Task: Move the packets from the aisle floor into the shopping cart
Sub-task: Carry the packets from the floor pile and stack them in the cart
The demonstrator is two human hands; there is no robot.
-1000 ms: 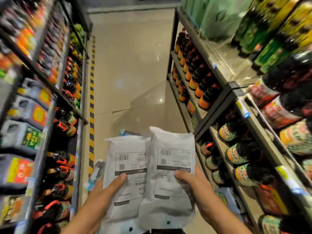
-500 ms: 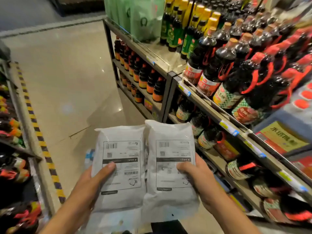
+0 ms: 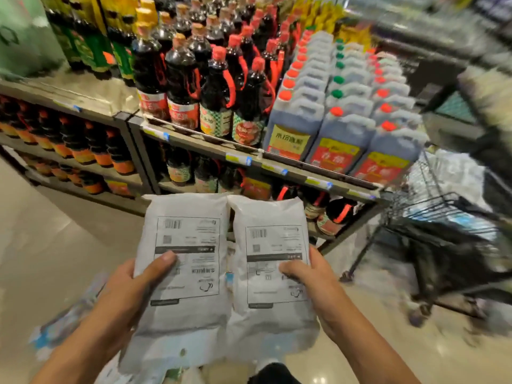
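Cart (image 3: 443, 239) now in view, holding blurred packets.

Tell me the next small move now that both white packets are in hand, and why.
Probably swing both packets rightward toward the shopping cart and carry them over its rim. The left hand holds the left packet and the right hand holds the right packet, side by side in front of the shelf, while the cart stands off to the right.

Glossy beige floor (image 3: 50, 245); metal shelving (image 3: 249, 162) (bottles, perhaps sauces).
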